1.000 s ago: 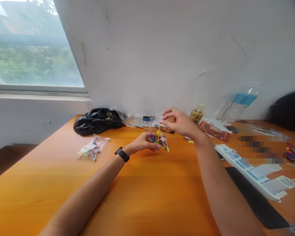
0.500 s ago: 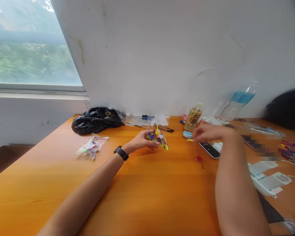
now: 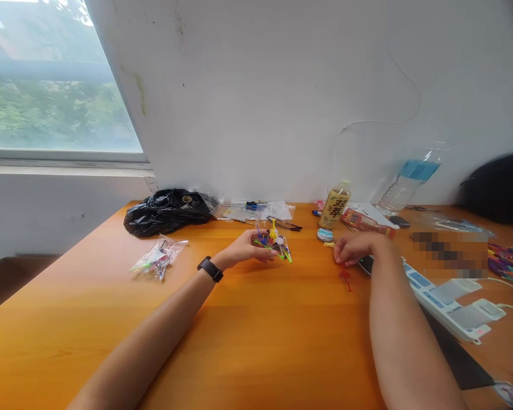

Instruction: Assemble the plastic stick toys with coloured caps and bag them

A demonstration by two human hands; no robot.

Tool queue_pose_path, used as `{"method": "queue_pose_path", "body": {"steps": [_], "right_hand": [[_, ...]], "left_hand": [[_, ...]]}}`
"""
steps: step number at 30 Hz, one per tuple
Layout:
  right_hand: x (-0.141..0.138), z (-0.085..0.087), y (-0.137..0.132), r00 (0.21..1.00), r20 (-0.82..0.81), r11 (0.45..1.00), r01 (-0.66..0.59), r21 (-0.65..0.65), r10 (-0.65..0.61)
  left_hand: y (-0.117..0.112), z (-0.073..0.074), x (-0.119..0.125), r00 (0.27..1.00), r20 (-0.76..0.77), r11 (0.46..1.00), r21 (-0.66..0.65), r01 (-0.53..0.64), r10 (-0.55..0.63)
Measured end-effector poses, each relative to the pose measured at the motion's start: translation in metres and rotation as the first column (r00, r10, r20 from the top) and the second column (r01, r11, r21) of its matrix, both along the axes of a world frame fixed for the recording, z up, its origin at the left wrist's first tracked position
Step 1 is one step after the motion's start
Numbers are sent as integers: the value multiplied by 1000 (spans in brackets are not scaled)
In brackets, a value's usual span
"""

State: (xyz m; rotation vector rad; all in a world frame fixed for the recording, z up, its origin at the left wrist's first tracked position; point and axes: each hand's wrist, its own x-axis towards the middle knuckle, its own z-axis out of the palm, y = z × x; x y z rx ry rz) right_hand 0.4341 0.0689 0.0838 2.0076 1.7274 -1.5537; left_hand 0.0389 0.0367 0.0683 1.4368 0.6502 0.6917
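My left hand is closed around a small clear bag of coloured plastic picks, held just above the orange table. A black watch sits on that wrist. My right hand rests low on the table to the right, fingers curled down over a small red pick that lies on the wood just under the fingertips. Whether the fingers touch the pick I cannot tell. A phone lies partly under that hand.
A black plastic bag and a clear packet of small parts lie at the left. Along the wall stand a tea bottle, a water bottle and a red snack pack. A white power strip runs at the right.
My right hand left the bag, swung right toward the phone, then came back down onto the table by the red pick. The left hand kept the bag still.
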Motion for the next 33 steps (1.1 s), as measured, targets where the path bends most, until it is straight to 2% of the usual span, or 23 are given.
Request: {"method": "queue_pose_path", "body": {"steps": [3, 5, 6, 8, 10, 12, 13, 14, 16, 19, 23, 29, 31, 33], "right_hand": [[-11, 27, -8, 992, -85, 974, -68, 215, 88], [-23, 51, -15, 982, -148, 928, -55, 368, 117], [-31, 62, -18, 976, -167, 883, -44, 468, 137], [-50, 84, -26, 962, -225, 740, 37, 672, 156], [-72, 100, -33, 935, -327, 548, 201, 812, 141], [-96, 112, -39, 894, -425, 334, 361, 871, 142], [-107, 116, -42, 875, -457, 250, 412, 876, 161], [-118, 118, -45, 862, -473, 189, 441, 877, 183], [-139, 121, -48, 862, -459, 122, 443, 888, 215], [-162, 121, -52, 911, -348, 113, 331, 937, 220], [-174, 117, -55, 951, -190, 216, 137, 967, 244], [-175, 110, -52, 945, -119, 366, -1, 931, 306], [-177, 108, -50, 943, -110, 398, -26, 917, 315], [-179, 106, -48, 945, -105, 407, -32, 913, 310]], "left_hand": [[0, -1, 0, 1000, -6, 1000, 7, -5, 5], [0, -2, 0, 1000, -10, 1000, 12, -9, 9], [0, -2, 0, 1000, -14, 1000, 16, -9, 9], [2, -5, 0, 1000, -23, 1000, 30, -3, 4], [3, -8, 1, 999, -32, 999, 53, 4, -3], [4, -10, 2, 999, -34, 997, 78, 7, -4], [4, -11, 2, 999, -34, 996, 90, 7, -4], [4, -11, 2, 999, -34, 995, 102, 8, -4], [3, -11, 3, 999, -36, 992, 121, 17, -12], [2, -9, 3, 999, -40, 990, 133, 38, -33], [2, -7, 2, 999, -41, 991, 127, 37, -32], [4, -9, 0, 998, -53, 993, 117, 30, -24], [5, -10, 0, 998, -47, 992, 115, 44, -38], [5, -11, 1, 998, -32, 993, 107, 54, -51]]}}
